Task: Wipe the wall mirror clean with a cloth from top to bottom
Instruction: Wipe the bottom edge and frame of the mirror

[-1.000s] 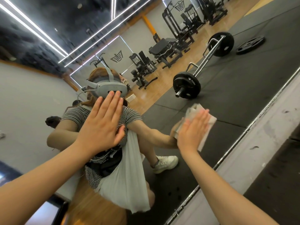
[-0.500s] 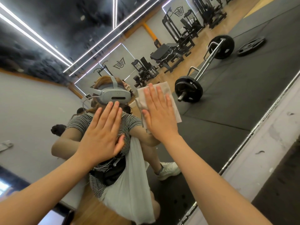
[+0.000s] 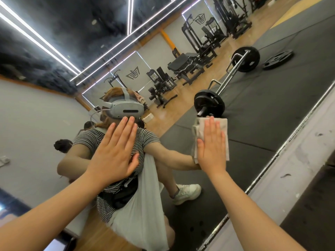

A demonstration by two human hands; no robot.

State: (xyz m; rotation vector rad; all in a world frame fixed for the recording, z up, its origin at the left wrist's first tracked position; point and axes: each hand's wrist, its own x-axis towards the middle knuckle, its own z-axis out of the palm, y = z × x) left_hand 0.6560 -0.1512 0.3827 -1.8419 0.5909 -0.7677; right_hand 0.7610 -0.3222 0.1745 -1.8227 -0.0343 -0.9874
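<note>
The wall mirror (image 3: 253,124) fills most of what we see, running at a slant from upper left to lower right, with its metal edge strip (image 3: 282,153) along the right side and a scuffed pale wall base (image 3: 299,178) just beyond it. We have both hands flat on the glass. Our right hand (image 3: 212,147) has its fingers straight and close together, pressing a pale, creased cloth (image 3: 223,134) against the mirror; the cloth shows around the hand above the fingertips and along both sides. Our left hand (image 3: 116,151) lies well apart from it, to the left, fingers straight and slightly spread, palm against the bare glass with nothing under it.

In the reflection we see a person in a striped top (image 3: 87,140) with a grey headset (image 3: 126,107), a black waist bag (image 3: 119,196), a light grey garment hanging in front (image 3: 143,214) and a white shoe (image 3: 186,193). Behind, the mirror shows a loaded barbell (image 3: 210,104) lying on black floor mats (image 3: 272,105), just above the cloth in our view, a loose weight plate (image 3: 278,59) near its far end, and black gym machines (image 3: 188,66) standing on a wooden floor. Bright strip lights (image 3: 36,38) cross the dark ceiling.
</note>
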